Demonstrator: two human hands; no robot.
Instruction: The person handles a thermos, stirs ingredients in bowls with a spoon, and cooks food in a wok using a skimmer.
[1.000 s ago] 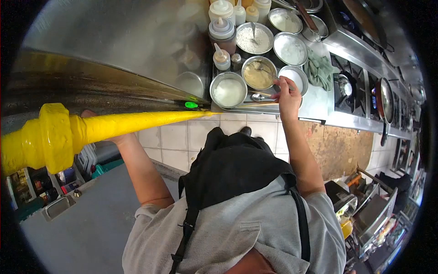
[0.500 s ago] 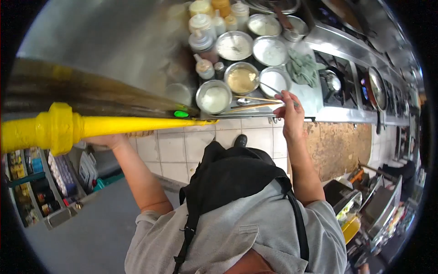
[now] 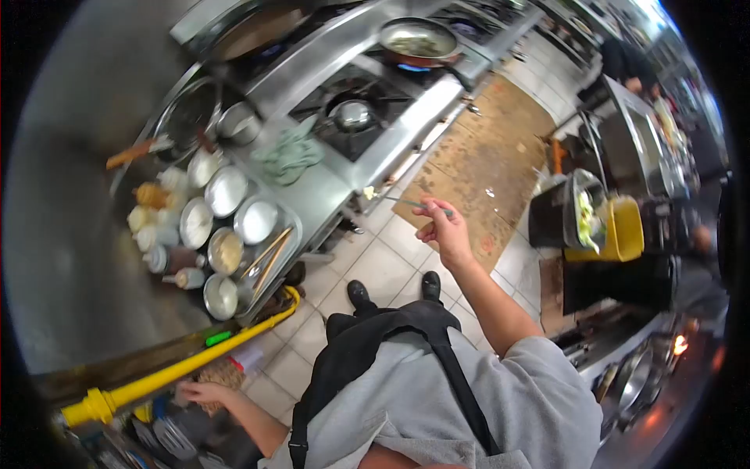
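My right hand (image 3: 444,227) is closed around the thin handle of a spoon (image 3: 402,201). A small pale yellow lump sits on the spoon's far end, in front of the counter edge, over the floor. My left hand (image 3: 205,393) is low at the left, below the yellow pipe (image 3: 191,361), beside something tan and crumbly-looking (image 3: 223,375); its fingers are too unclear to read. On the counter, a metal bowl of pale yellow paste (image 3: 226,254) stands among several bowls of white contents, next to chopsticks (image 3: 273,258) and squeeze bottles (image 3: 160,234).
A stove (image 3: 359,109) runs along the back right, with a pan (image 3: 418,43) over a blue flame. A green cloth (image 3: 289,156) lies beside the burners. At the right are a black bin (image 3: 555,219), a yellow tub (image 3: 625,230) and another person (image 3: 621,62).
My view has turned toward the stove. My right hand has carried the spoon away from the bowl of pale yellow paste, out past the counter edge. My left hand shows more clearly below the pipe.
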